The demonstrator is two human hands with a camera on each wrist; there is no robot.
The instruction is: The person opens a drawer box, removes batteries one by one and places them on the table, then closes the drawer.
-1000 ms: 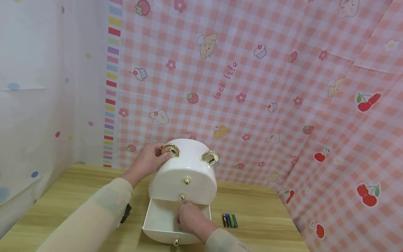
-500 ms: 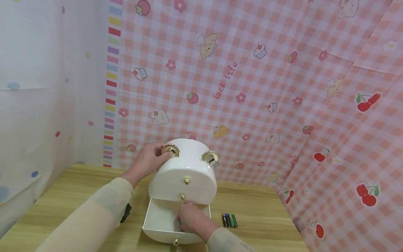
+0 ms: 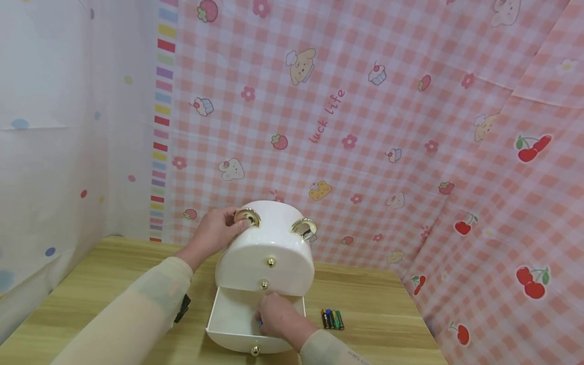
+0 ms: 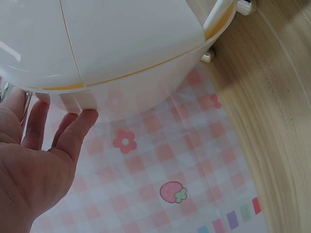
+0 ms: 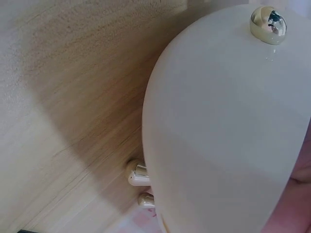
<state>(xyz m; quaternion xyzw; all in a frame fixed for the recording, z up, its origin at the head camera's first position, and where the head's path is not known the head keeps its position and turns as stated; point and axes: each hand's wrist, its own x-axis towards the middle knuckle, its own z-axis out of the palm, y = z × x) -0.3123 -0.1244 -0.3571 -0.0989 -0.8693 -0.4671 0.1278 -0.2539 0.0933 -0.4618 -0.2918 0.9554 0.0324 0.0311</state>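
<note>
A glossy white desktop drawer box [image 3: 278, 215] stands on the table, gold rings on its top like ears. My left hand [image 3: 214, 233] holds the box's left gold ear [image 3: 248, 215], thumb in front. In the left wrist view its fingertips [image 4: 87, 115] touch the box's back. The bottom drawer [image 3: 228, 309] is pulled out. Inside it is my right hand [image 3: 279, 317], fingers curled around a small blue thing [image 3: 260, 323], mostly hidden by the hand. The right wrist view is filled by the drawer front [image 5: 218, 121] with its gold knob [image 5: 268, 25].
Several batteries [image 3: 333, 320] lie side by side on the wooden table [image 3: 378, 309], right of the drawer. Behind the box hangs a pink checked cloth [image 3: 365, 111]. A small black object [image 3: 182, 309] shows beside the left sleeve.
My right hand has shifted slightly inside the drawer, and a blue bit now shows at its fingers. The left hand, the box and the batteries have stayed in place.
</note>
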